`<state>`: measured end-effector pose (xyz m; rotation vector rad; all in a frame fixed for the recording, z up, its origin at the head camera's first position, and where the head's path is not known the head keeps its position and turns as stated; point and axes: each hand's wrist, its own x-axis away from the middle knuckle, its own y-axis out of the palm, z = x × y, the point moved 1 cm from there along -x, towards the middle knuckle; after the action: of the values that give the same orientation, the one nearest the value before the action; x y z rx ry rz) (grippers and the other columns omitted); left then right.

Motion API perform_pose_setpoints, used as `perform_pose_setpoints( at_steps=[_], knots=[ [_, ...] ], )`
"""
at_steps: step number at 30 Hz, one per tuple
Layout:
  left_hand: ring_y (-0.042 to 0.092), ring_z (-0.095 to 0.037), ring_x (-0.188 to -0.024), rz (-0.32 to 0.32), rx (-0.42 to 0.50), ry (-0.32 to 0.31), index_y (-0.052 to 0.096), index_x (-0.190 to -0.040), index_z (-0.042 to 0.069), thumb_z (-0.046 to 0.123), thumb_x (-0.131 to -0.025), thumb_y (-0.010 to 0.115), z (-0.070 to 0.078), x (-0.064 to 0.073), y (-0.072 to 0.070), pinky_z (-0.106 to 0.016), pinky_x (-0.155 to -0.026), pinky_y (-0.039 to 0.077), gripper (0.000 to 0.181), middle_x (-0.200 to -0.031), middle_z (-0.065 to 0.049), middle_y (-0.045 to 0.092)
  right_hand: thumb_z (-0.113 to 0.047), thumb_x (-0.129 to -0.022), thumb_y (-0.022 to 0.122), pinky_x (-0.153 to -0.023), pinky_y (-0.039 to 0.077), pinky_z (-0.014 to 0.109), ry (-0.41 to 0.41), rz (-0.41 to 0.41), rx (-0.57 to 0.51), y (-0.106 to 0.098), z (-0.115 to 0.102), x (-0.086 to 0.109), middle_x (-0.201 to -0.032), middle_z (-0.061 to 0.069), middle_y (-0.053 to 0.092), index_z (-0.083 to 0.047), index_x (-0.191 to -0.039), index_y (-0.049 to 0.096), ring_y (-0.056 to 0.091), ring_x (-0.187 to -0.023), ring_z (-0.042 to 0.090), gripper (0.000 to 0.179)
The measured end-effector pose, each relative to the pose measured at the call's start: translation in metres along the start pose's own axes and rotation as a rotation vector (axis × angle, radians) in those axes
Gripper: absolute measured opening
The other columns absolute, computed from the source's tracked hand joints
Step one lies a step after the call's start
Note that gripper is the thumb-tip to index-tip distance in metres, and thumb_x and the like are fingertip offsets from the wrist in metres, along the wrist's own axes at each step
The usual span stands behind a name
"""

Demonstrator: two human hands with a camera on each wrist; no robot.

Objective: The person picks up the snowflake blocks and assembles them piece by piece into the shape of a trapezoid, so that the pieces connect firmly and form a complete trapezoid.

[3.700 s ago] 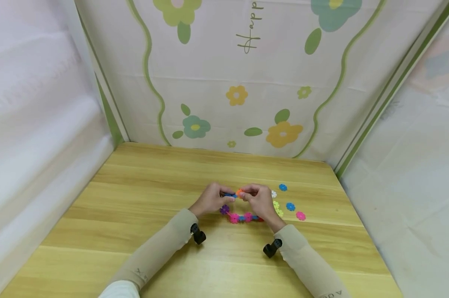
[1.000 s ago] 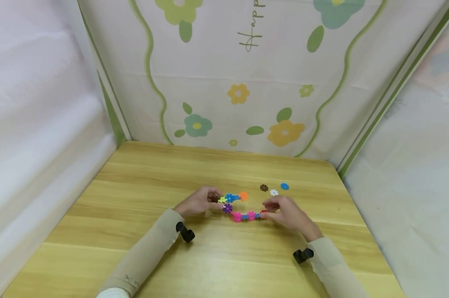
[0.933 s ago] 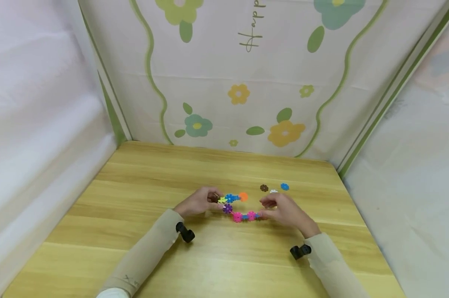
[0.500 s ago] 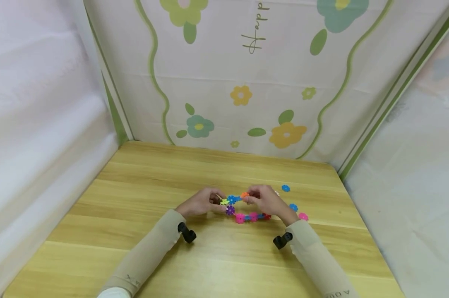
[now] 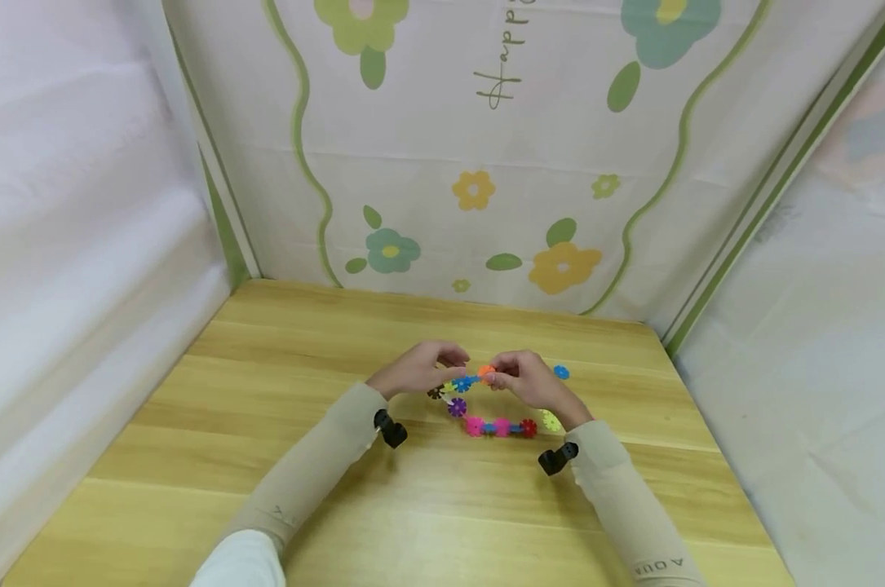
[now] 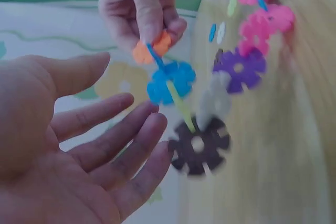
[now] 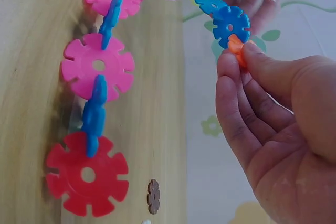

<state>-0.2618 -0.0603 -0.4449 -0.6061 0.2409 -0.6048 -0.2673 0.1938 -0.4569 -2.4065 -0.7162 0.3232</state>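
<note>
A bent chain of slotted plastic snowflake discs stretches between the hands and the table. My right hand (image 5: 533, 381) pinches the orange disc (image 7: 237, 48) at one end of it between thumb and fingers. Linked after it come blue discs (image 6: 172, 82), a yellow one, a dark brown disc (image 6: 198, 145), a white one and a purple disc (image 5: 457, 407). Pink discs (image 7: 98, 66) joined by blue ones lead on to the red disc (image 7: 87, 174) at the other end. My left hand (image 6: 79, 145) holds nothing, its fingers spread loosely beside the blue and brown discs.
Loose discs lie on the wooden table (image 5: 325, 326) at the right: a blue disc (image 5: 561, 372), yellow-green discs (image 5: 550, 421) and a brown disc (image 7: 153, 196). A printed flower curtain (image 5: 413, 163) stands behind the table, with white fabric at both sides.
My right hand went to the red end, then back to the orange disc and now pinches it. My left hand has left the brown disc and moved up and right along the chain, fingers spread.
</note>
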Motion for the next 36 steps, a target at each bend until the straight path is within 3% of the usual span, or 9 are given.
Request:
perform_pose_setpoints(
  at_steps=[5, 11, 20, 24, 29, 32, 36],
  knots=[
    [0.071, -0.019, -0.112, -0.09, -0.019, 0.043, 0.071, -0.128, 0.009, 0.03, -0.105, 0.069, 0.017, -0.022, 0.006, -0.037, -0.1, 0.059, 0.032, -0.121, -0.005, 0.076, -0.014, -0.106, 0.065, -0.086, 0.06, 0.061, -0.01, 0.007, -0.024, -0.005, 0.004, 0.002, -0.103, 0.027, 0.076, -0.008, -0.111, 0.078, 0.072, -0.092, 0.048, 0.015],
    [0.073, -0.016, -0.106, -0.127, 0.013, -0.018, 0.074, -0.121, 0.01, 0.029, -0.102, 0.072, 0.021, -0.034, 0.013, -0.034, -0.094, 0.06, 0.026, -0.114, -0.002, 0.077, -0.014, -0.106, 0.064, -0.085, 0.059, 0.062, 0.0, 0.016, -0.037, -0.007, 0.007, 0.005, -0.103, 0.026, 0.076, -0.008, -0.11, 0.078, 0.072, -0.092, 0.049, 0.016],
    [0.073, -0.038, -0.112, -0.127, 0.056, 0.019, 0.076, -0.116, 0.009, 0.024, -0.105, 0.069, 0.015, -0.043, 0.021, -0.033, -0.088, 0.061, 0.02, -0.113, -0.01, 0.078, -0.015, -0.107, 0.063, -0.087, 0.06, 0.061, 0.002, 0.038, -0.037, -0.015, 0.007, 0.013, -0.106, 0.026, 0.076, -0.007, -0.115, 0.078, 0.073, -0.096, 0.05, 0.018],
    [0.074, -0.03, -0.102, -0.105, 0.032, 0.02, 0.075, -0.117, 0.009, 0.022, -0.106, 0.066, 0.015, -0.043, 0.022, -0.033, -0.084, 0.06, 0.019, -0.115, -0.016, 0.077, -0.025, -0.106, 0.067, -0.088, 0.062, 0.052, 0.031, 0.079, 0.02, -0.026, 0.011, 0.026, -0.108, 0.018, 0.078, -0.01, -0.117, 0.078, 0.074, -0.099, 0.044, 0.022],
    [0.069, -0.015, -0.091, -0.08, 0.021, 0.002, 0.076, -0.117, 0.009, 0.024, -0.106, 0.067, 0.012, -0.04, 0.023, -0.03, -0.081, 0.058, 0.02, -0.112, -0.011, 0.077, -0.027, -0.102, 0.072, -0.082, 0.061, 0.03, 0.149, 0.092, 0.17, -0.043, 0.028, 0.056, -0.104, 0.004, 0.077, -0.007, -0.117, 0.076, 0.074, -0.095, 0.025, 0.025],
    [0.069, -0.014, -0.091, -0.07, 0.024, 0.001, 0.076, -0.116, 0.009, 0.024, -0.105, 0.068, 0.01, -0.039, 0.024, -0.029, -0.081, 0.057, 0.02, -0.111, -0.009, 0.077, -0.021, -0.1, 0.075, -0.079, 0.059, 0.026, 0.202, 0.065, 0.25, -0.047, 0.04, 0.074, -0.1, 0.002, 0.076, -0.002, -0.115, 0.076, 0.07, -0.09, 0.014, 0.024],
    [0.071, -0.019, -0.094, -0.067, 0.044, 0.006, 0.076, -0.115, 0.008, 0.023, -0.105, 0.068, 0.009, -0.039, 0.022, -0.031, -0.083, 0.059, 0.019, -0.113, -0.013, 0.076, -0.018, -0.096, 0.08, -0.076, 0.058, 0.024, 0.255, 0.045, 0.292, -0.042, 0.053, 0.09, -0.096, 0.002, 0.076, -0.001, -0.11, 0.076, 0.068, -0.087, 0.012, 0.023]
  ],
)
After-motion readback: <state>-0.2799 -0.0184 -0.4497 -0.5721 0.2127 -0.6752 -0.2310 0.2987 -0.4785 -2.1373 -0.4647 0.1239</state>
